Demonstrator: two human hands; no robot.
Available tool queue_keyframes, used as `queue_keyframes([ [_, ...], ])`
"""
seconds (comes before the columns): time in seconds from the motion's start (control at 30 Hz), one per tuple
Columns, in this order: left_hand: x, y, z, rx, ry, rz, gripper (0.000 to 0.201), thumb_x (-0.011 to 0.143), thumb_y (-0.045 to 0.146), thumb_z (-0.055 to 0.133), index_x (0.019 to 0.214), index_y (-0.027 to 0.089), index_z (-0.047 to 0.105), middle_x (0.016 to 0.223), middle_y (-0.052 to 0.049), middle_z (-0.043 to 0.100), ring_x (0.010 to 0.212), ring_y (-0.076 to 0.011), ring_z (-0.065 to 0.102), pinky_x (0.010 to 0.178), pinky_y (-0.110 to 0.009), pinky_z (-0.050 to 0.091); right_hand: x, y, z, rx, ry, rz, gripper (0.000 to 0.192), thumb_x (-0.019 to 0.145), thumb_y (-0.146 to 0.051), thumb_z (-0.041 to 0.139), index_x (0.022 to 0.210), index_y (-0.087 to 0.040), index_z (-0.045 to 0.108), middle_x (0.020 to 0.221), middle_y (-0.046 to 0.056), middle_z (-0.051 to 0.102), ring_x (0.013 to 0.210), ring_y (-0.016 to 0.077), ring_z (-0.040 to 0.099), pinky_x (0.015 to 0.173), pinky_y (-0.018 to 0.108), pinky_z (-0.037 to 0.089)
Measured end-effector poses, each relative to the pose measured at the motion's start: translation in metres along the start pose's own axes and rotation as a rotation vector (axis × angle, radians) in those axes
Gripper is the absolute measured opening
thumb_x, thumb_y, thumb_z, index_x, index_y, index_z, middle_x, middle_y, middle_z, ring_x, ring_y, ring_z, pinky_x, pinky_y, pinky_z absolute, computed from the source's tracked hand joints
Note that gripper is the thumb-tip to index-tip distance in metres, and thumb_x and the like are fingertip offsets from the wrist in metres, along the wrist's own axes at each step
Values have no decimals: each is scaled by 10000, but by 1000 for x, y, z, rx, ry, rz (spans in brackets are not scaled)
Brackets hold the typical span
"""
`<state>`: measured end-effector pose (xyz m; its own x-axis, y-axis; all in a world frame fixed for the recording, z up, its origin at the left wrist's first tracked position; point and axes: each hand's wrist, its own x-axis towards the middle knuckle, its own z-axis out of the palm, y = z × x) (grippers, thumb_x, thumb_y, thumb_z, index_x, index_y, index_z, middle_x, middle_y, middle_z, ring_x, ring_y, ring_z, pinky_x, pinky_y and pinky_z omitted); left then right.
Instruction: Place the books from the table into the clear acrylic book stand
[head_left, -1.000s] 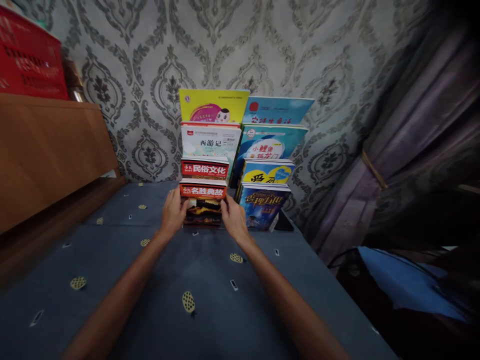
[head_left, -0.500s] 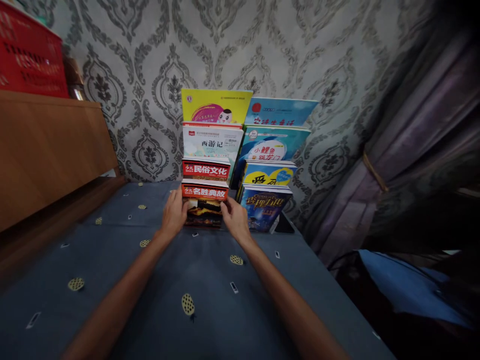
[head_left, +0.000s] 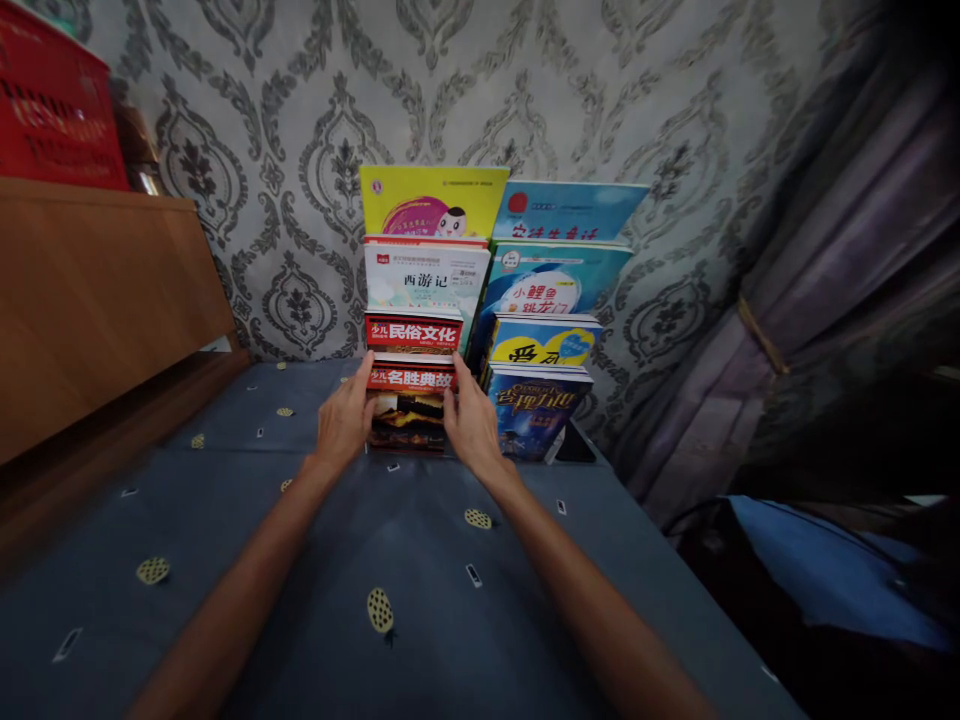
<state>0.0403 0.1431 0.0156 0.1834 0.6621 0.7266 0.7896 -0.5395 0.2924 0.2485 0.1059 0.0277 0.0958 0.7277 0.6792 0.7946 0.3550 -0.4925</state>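
Fingers (head_left: 459, 385) of two hands clasp one book (head_left: 409, 405).

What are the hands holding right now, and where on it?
Front red-banner book: left hand on its left edge, right hand on its right edge.

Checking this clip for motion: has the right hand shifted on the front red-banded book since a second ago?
Yes. The right hand has slid up the right edge of the front book; its fingertips now reach the red title band, where earlier they sat below it.
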Motion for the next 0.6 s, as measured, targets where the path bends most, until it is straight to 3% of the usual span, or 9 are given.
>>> queue_keyframes([
  [0.37,4,-1,-7,-103,19,-44,589,925,176,553,1505,244,474,1316,-83,695,1106,-245,694,990,-373,534,-1,-2,-1,-36,-16,10,556,981,-220,386,1532,-156,410,1392,184,618,1178,339,648,976,530,551],
  [0.6,4,1,-7,-134,50,-28,540,943,210,532,1482,239,504,1324,-80,690,1183,-248,661,989,-373,542,-3,3,2,31,30,-15,573,968,-225,427,1540,-227,389,1396,146,629,1165,326,658,972,533,552],
])
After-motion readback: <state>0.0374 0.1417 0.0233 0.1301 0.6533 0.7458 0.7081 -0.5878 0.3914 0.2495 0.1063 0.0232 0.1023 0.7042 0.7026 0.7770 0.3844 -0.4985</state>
